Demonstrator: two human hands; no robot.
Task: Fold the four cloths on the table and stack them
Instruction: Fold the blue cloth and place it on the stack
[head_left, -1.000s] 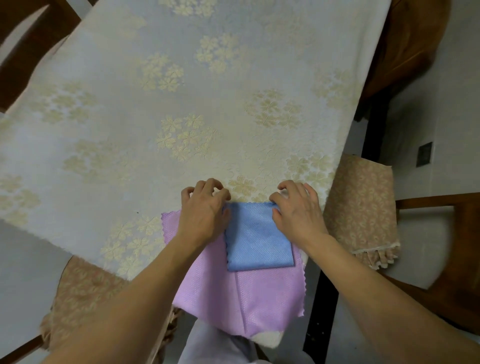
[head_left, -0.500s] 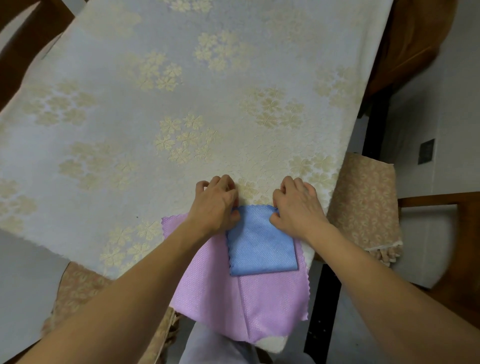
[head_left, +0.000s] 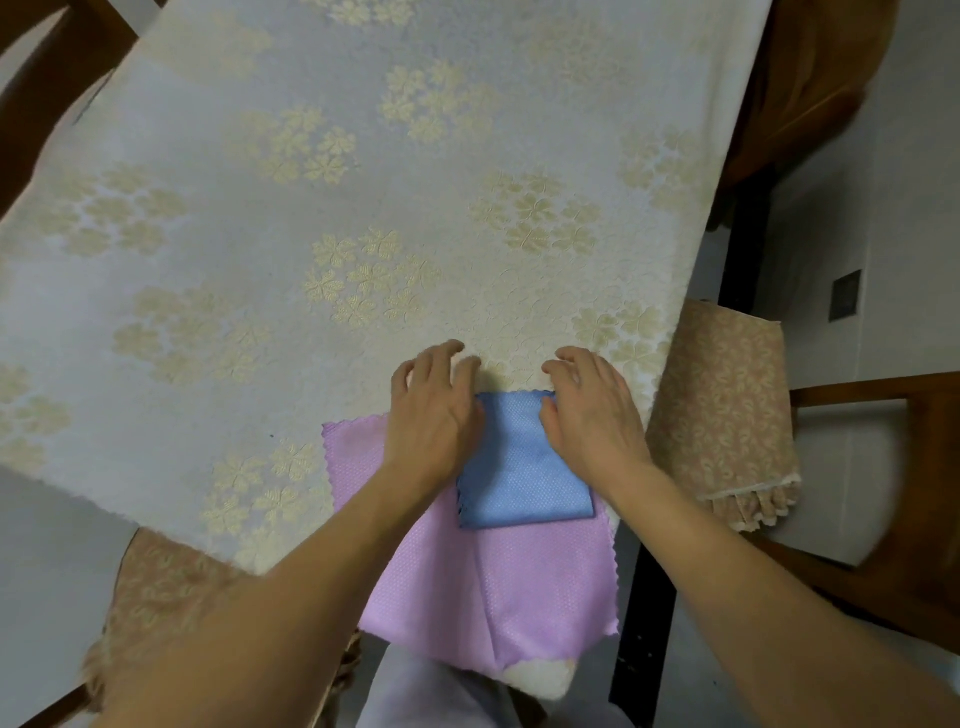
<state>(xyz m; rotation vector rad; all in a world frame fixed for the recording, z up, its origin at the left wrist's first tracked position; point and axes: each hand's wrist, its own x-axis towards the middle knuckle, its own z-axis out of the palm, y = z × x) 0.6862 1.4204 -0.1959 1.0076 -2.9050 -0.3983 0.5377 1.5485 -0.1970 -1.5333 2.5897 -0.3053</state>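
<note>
Pressing down on a folded blue cloth from both sides: left hand flat on its left edge, right hand on its right edge, fingers of both relaxed and spread, gripping nothing. Lying atop an unfolded pink cloth at the near edge of the counter, pink cloth hanging over that edge, upholstered chair just right

Blue cloth of matt dimpled microfibre, pink cloth likewise with pinked edges, bench cover of embossed floral fabric, glossy brown wooden chair
</note>
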